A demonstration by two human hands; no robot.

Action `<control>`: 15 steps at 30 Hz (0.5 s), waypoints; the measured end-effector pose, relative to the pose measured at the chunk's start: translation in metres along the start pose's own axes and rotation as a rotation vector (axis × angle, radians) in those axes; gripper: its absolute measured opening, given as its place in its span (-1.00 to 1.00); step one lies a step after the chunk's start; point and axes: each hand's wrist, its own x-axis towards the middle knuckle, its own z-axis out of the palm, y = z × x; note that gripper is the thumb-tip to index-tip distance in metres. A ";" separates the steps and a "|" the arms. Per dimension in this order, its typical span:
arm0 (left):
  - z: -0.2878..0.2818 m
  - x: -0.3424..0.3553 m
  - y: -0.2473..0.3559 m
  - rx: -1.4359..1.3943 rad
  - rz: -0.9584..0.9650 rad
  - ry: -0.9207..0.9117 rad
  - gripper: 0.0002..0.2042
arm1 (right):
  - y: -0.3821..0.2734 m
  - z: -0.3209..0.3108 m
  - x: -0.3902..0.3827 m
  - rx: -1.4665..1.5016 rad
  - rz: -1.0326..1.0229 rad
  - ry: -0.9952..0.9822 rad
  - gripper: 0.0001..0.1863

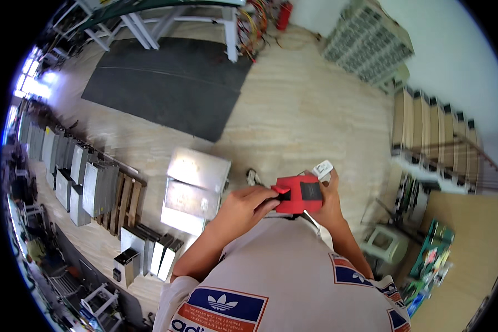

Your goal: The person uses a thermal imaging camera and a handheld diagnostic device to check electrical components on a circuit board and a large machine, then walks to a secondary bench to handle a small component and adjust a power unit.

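Note:
A red box-like thing (290,187) with a dark grey panel and a dark opening at its left end is held in front of my body. My right hand (331,200) is closed around its right side. The fingers of my left hand (244,209) are pinched at the left end, by the dark opening. Next to my right fingertips shows a small white block (322,168) with dark marks. Whether my right hand grips that too, I cannot tell.
Two metal boxes (196,174) stand on the floor at left, with wooden pallets (126,205) and more metal cases (98,188) beyond. A dark mat (169,83) lies ahead. Stacked cartons (368,44) and stairs (434,124) are right; a light green stool (383,243) stands near.

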 end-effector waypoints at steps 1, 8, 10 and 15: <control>-0.018 0.020 -0.011 -0.003 0.010 0.027 -0.85 | 0.000 0.005 0.033 -0.016 -0.043 -0.011 -0.26; -0.115 0.124 -0.077 0.035 0.017 0.152 -0.85 | -0.018 0.041 0.237 0.088 -0.077 -0.248 -0.27; -0.138 0.157 -0.096 0.079 -0.027 0.206 -0.85 | -0.013 0.058 0.292 0.085 -0.137 -0.287 -0.28; -0.201 0.234 -0.155 0.215 -0.084 0.392 -0.84 | -0.016 0.103 0.437 0.101 -0.230 -0.390 -0.27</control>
